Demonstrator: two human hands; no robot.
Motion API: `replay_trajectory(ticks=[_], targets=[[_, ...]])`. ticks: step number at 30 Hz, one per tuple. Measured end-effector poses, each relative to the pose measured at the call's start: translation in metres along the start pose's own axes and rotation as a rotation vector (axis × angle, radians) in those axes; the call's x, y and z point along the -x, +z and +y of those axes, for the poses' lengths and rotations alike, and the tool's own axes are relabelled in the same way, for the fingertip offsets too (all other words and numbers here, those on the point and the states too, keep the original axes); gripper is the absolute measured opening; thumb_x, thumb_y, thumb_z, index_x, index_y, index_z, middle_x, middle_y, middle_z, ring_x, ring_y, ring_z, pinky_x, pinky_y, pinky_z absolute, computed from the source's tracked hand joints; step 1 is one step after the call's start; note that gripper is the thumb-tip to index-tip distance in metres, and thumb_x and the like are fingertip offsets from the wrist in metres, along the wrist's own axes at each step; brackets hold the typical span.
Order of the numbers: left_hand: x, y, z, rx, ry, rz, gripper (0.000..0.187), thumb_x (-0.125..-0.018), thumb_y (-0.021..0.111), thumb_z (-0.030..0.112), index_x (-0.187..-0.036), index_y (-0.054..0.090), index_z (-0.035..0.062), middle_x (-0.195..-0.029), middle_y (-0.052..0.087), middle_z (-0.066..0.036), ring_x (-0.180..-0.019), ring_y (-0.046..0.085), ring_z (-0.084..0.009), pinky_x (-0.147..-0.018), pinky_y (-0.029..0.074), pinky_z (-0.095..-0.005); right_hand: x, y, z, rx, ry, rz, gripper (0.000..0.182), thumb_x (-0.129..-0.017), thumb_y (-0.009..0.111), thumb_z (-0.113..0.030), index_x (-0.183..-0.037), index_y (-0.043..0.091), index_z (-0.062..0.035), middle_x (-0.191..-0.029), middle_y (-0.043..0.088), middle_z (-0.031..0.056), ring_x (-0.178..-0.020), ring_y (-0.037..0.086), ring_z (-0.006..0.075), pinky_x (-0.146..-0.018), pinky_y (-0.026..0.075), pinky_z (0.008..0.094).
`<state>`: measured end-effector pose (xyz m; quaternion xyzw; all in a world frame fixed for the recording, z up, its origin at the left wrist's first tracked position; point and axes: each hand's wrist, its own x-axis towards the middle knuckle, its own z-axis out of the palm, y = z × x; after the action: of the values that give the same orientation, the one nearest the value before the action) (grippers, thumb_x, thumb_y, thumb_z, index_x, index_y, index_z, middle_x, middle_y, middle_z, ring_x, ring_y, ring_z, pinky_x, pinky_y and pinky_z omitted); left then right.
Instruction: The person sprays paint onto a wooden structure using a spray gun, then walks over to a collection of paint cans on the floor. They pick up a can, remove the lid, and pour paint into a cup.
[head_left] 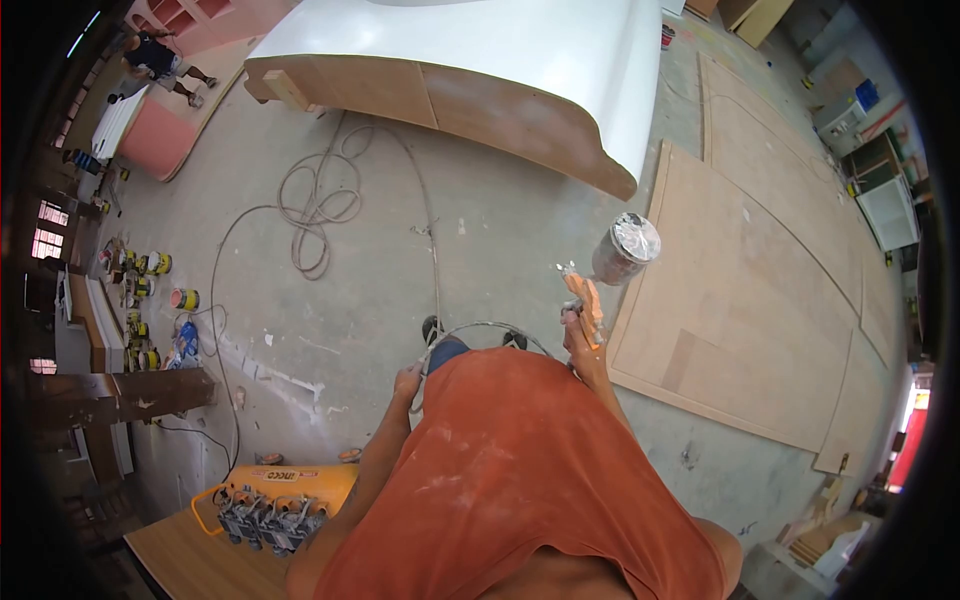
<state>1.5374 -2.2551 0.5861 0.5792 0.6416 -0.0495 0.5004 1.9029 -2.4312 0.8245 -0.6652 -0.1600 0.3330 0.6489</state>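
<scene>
My right hand [583, 338] is closed around an orange spray gun [582, 295] with whitish stains. Just beyond the gun is a clear, paint-smeared cup or can [627, 248] with a whitish top. My left hand [408, 382] is closed on the hose [420, 392] beside my left thigh. The hose passes in front of my legs toward my right side. Ahead stands a large curved piece [480, 50], glossy white on top with a bare brown edge.
Hose loops [318, 205] lie on the floor ahead. An orange compressor [285, 490] sits at lower left. Flat boards [740, 300] cover the floor at right. Small cans [184, 299] stand at left. Another person [155, 58] is at far upper left by pink furniture [158, 135].
</scene>
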Motion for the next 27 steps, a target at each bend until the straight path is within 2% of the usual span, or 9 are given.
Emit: replay_trajectory(ticks=[5,16,19,21,22,23,24,25,27], targets=[[0.006,-0.001,-0.004,0.056,-0.072,-0.023,0.057,-0.095,0.054,0.054,-0.090,0.072,-0.0002,-0.071,0.064,-0.011,-0.068,0.059,-0.0219,-0.067,0.045,-0.0380,0.001,0.001,-0.001,0.012,0.000,-0.011,0.023,-0.099,0.063,-0.028,-0.108,0.061,-0.0064,-0.080,0.052,-0.0035,-0.060,0.043,0.0050,-0.052,0.034,0.0237],[0.011,0.004,-0.025,0.085,-0.050,0.041,0.054,-0.095,0.056,0.051,-0.091,0.073,0.0005,-0.071,0.064,-0.010,-0.068,0.058,-0.0221,-0.068,0.045,-0.0385,0.001,0.007,-0.002,-0.005,0.021,-0.044,0.021,-0.099,0.064,-0.026,-0.106,0.060,-0.0062,-0.073,0.046,-0.0055,-0.059,0.040,0.0038,-0.051,0.031,0.0228],[0.018,0.002,-0.023,0.108,-0.081,0.042,0.054,-0.094,0.056,0.051,-0.092,0.073,0.0005,-0.075,0.066,-0.013,-0.072,0.061,-0.0242,-0.071,0.047,-0.0399,-0.002,0.013,0.005,-0.055,0.037,-0.068,0.027,-0.098,0.064,-0.023,-0.117,0.058,-0.0057,-0.073,0.046,-0.0059,-0.057,0.038,0.0031,-0.050,0.030,0.0217],[0.026,0.005,-0.034,0.124,-0.077,0.062,0.056,-0.094,0.055,0.054,-0.094,0.074,0.0012,-0.089,0.072,-0.019,-0.086,0.067,-0.0293,-0.081,0.049,-0.0424,-0.006,0.019,-0.004,0.075,-0.133,-0.062,0.046,-0.095,0.063,-0.021,-0.136,0.049,-0.0043,-0.074,0.047,-0.0042,-0.054,0.038,0.0038,-0.046,0.030,0.0219],[0.034,0.000,-0.036,0.196,-0.114,0.148,0.056,-0.094,0.055,0.054,-0.094,0.074,0.0012,-0.089,0.072,-0.019,-0.086,0.067,-0.0293,-0.081,0.049,-0.0424,-0.016,0.011,0.026,0.049,-0.127,-0.113,0.055,-0.093,0.062,-0.020,-0.143,0.042,-0.0046,-0.075,0.048,-0.0029,-0.052,0.038,0.0045,-0.044,0.030,0.0224],[0.045,-0.004,-0.034,0.156,-0.104,0.104,0.057,-0.094,0.054,0.055,-0.095,0.074,0.0016,-0.093,0.072,-0.020,-0.089,0.067,-0.0302,-0.083,0.049,-0.0424,-0.027,0.005,0.059,0.030,-0.117,-0.164,0.064,-0.092,0.060,-0.019,-0.149,0.035,-0.0048,-0.076,0.048,-0.0016,-0.050,0.039,0.0053,-0.042,0.031,0.0229],[0.056,-0.013,-0.032,0.112,-0.093,0.045,0.058,-0.094,0.054,0.057,-0.096,0.074,0.0020,-0.097,0.073,-0.021,-0.092,0.068,-0.0311,-0.085,0.049,-0.0425,-0.027,0.021,0.046,0.037,-0.033,-0.183,0.066,-0.092,0.060,-0.020,-0.151,0.033,-0.0060,-0.076,0.048,-0.0004,-0.048,0.039,0.0057,-0.041,0.032,0.0230],[0.070,-0.023,-0.033,0.173,-0.123,0.096,0.058,-0.094,0.054,0.057,-0.096,0.074,0.0020,-0.097,0.073,-0.021,-0.092,0.068,-0.0311,-0.085,0.049,-0.0425,-0.024,0.031,0.032,0.054,0.049,-0.181,0.068,-0.091,0.059,-0.020,-0.152,0.031,-0.0071,-0.076,0.049,0.0008,-0.047,0.039,0.0062,-0.040,0.033,0.0231],[0.084,-0.039,-0.034,0.226,-0.089,0.128,0.061,-0.094,0.054,0.060,-0.098,0.075,0.0025,-0.097,0.073,-0.021,-0.093,0.067,-0.0312,-0.085,0.049,-0.0423,-0.017,0.068,0.000,0.127,-0.023,-0.295,0.068,-0.092,0.059,-0.019,-0.153,0.030,-0.0083,-0.077,0.049,0.0012,-0.047,0.040,0.0063,-0.040,0.034,0.0226]])
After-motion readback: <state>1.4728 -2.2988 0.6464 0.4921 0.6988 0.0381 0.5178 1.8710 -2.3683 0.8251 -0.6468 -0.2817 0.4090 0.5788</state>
